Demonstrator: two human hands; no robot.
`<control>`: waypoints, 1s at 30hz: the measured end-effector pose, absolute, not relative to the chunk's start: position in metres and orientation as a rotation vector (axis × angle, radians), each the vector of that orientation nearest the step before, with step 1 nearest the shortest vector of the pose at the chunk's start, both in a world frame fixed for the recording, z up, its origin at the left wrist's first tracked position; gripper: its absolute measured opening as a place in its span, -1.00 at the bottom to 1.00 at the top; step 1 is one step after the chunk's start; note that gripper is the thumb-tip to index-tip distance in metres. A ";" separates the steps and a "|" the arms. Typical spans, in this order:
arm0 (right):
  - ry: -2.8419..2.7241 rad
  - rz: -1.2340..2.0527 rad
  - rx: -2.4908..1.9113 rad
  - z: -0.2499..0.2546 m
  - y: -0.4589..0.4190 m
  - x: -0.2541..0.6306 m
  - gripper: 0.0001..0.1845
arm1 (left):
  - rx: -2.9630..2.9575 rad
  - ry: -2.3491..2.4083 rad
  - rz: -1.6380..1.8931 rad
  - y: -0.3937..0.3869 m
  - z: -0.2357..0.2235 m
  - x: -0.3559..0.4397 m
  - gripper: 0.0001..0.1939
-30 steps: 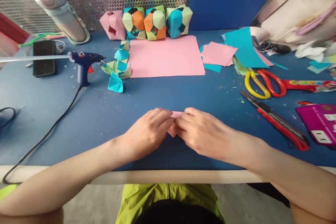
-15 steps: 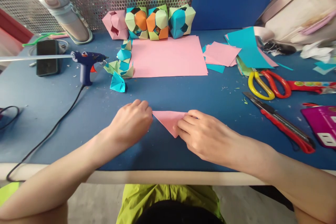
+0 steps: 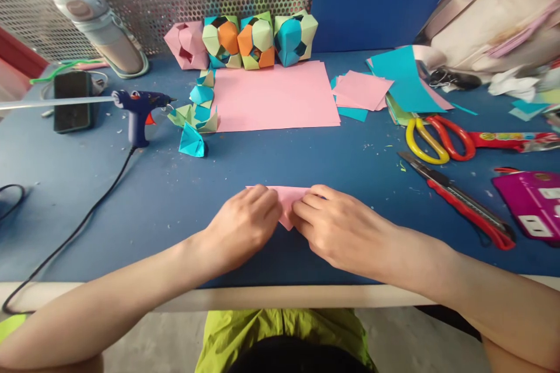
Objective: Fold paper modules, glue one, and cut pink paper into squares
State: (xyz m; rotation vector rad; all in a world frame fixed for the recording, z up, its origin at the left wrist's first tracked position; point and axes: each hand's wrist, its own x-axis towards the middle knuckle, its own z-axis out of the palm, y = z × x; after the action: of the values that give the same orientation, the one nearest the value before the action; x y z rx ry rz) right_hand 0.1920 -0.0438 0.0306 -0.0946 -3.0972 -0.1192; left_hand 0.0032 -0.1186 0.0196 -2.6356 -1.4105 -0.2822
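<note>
A small sheet of pink paper [image 3: 287,204], folded into a triangle with its point toward me, lies on the blue tabletop between my hands. My left hand [image 3: 245,224] is closed, its curled fingertips pressed on the paper's left part; a thin strip of the top edge shows beyond the knuckles. From the other side my right hand [image 3: 335,224] grips the right part, fingers bent and held together. Both sets of fingers cover much of the sheet, and the thumbs are hidden.
A blue glue gun [image 3: 140,113] trails its cord at left, near folded paper pieces [image 3: 192,140]. Behind lie pink sheets [image 3: 273,99] and a row of paper balls [image 3: 227,38]. Scissors [image 3: 426,141] and a red utility knife [image 3: 468,207] rest at right.
My left hand has slid right along the paper from its left corner, coming closer to my right hand. The right hand keeps its hold. The whole view has shifted slightly.
</note>
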 end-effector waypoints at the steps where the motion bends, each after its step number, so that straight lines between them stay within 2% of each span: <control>1: -3.095 -0.100 -0.107 0.031 -0.044 0.192 -0.85 | -2.691 -1.356 -0.346 -0.120 0.020 0.006 -0.75; 4: -3.116 -0.048 -0.127 0.030 -0.045 0.194 -0.85 | -2.795 -1.270 -0.405 -0.125 0.020 0.015 -0.75; 8: -3.158 0.090 -0.114 0.035 -0.038 0.202 -0.88 | -2.767 -1.226 -0.297 -0.129 0.019 0.019 -0.83; 14: -2.980 0.460 -0.237 0.049 -0.006 0.205 -0.72 | -2.733 -1.209 -0.330 -0.131 0.019 0.020 -0.80; 19: -2.635 0.469 -0.215 0.024 0.002 0.186 -0.64 | -2.717 -1.229 -0.353 -0.132 0.017 0.022 -0.73; 23: -2.801 0.452 -0.006 0.006 -0.004 0.173 -0.69 | -2.714 -1.242 -0.359 -0.133 0.017 0.022 -0.69; 26: -2.971 0.504 0.009 0.013 0.000 0.178 -0.67 | -2.724 -1.258 -0.336 -0.133 0.019 0.022 -0.71; 30: -3.060 0.458 -0.202 0.033 0.011 0.202 -0.62 | -2.754 -1.261 -0.320 -0.132 0.021 0.022 -0.75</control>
State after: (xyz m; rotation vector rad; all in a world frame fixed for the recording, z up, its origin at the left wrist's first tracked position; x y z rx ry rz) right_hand 0.2019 0.0110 0.0332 -0.2021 -3.0603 0.4585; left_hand 0.0221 -0.1318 0.0212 -2.7535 -1.2606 -0.3196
